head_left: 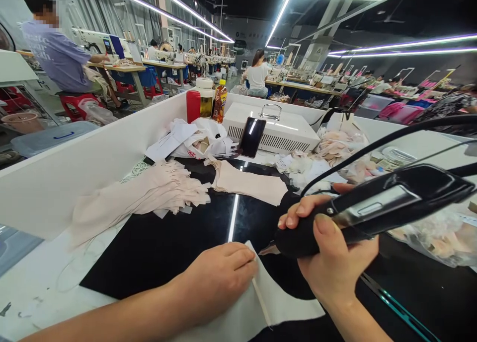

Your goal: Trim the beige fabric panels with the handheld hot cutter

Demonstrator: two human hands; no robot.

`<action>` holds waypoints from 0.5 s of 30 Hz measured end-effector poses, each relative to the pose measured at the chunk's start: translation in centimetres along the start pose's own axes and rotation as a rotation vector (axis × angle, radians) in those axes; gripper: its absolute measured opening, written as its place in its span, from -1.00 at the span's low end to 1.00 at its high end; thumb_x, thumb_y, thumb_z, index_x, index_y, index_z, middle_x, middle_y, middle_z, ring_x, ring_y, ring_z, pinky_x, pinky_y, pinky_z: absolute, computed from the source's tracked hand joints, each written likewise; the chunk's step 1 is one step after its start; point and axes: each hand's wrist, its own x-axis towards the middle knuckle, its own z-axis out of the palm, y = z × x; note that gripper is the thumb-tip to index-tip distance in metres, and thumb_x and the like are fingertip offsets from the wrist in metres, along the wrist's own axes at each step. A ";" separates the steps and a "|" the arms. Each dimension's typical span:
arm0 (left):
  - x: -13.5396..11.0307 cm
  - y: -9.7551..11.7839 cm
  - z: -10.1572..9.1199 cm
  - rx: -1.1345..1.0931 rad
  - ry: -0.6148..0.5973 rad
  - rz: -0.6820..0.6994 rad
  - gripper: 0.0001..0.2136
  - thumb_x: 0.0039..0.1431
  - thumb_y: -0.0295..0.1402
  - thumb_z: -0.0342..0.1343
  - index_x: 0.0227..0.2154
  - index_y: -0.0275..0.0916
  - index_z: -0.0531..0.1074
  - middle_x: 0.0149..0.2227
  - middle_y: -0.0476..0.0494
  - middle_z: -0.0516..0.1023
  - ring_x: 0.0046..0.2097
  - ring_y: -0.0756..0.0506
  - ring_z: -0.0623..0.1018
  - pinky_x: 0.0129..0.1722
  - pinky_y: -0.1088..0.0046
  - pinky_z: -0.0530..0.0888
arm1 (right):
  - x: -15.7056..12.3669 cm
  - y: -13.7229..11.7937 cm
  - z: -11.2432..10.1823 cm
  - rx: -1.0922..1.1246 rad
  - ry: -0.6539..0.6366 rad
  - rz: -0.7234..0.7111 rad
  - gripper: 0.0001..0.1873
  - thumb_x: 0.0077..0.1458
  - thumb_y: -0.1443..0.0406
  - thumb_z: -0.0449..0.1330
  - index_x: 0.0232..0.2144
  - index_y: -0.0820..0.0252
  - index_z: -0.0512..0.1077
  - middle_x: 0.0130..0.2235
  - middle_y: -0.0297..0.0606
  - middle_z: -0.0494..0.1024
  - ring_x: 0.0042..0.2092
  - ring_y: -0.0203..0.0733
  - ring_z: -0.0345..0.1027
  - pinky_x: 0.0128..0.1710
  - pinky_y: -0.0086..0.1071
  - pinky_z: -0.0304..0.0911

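My right hand [331, 252] is wrapped round a black hand-held cutting tool [372, 208], whose metal tip points down-left at the edge of a white fabric piece [283, 302]. My left hand [219, 277] lies on that fabric with fingers curled, pressing it onto the black glossy work surface [167, 242]. A black cable [372, 143] runs from the tool up to the right. A stack of pale pink fabric pieces [149, 193] lies to the left, and one single pink piece [249, 183] lies further back.
A white control box [276, 128] with a black phone [252, 136] leaning on it stands at the back. Beside it are a red bottle [193, 105], a jar and a drink bottle. White partition walls [74, 168] enclose the bench. Fabric scraps [343, 143] pile at right. Other people sit at sewing tables behind.
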 end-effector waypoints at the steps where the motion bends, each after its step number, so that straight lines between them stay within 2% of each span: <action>1: 0.0 0.0 0.0 0.008 -0.005 0.006 -0.84 0.44 -0.59 0.04 -0.08 -0.40 0.52 -0.07 -0.23 0.63 0.03 -0.10 0.63 0.23 0.39 0.56 | -0.1 0.1 0.1 0.002 -0.006 0.001 -0.51 0.07 0.25 0.51 -0.01 0.02 0.42 -0.41 -0.47 0.57 -0.51 -0.22 0.47 -0.49 -0.29 0.51; 7: -0.1 0.0 0.2 0.026 0.034 0.028 -0.85 0.42 -0.60 0.07 -0.07 -0.44 0.53 -0.05 -0.23 0.63 0.03 -0.10 0.62 0.24 0.41 0.55 | -0.5 0.6 0.1 -0.001 -0.037 0.004 -0.54 0.14 0.23 0.49 0.01 -0.02 0.40 -0.38 -0.49 0.56 -0.49 -0.25 0.48 -0.44 -0.31 0.49; 15: 0.1 0.1 -0.4 -0.009 0.043 0.002 -0.81 0.47 -0.59 0.01 -0.06 -0.41 0.53 -0.05 -0.22 0.63 0.02 -0.10 0.63 0.20 0.41 0.57 | -0.7 0.8 0.2 -0.017 -0.044 -0.014 -0.58 0.19 0.24 0.46 0.02 -0.01 0.39 -0.35 -0.47 0.55 -0.46 -0.27 0.47 -0.45 -0.33 0.49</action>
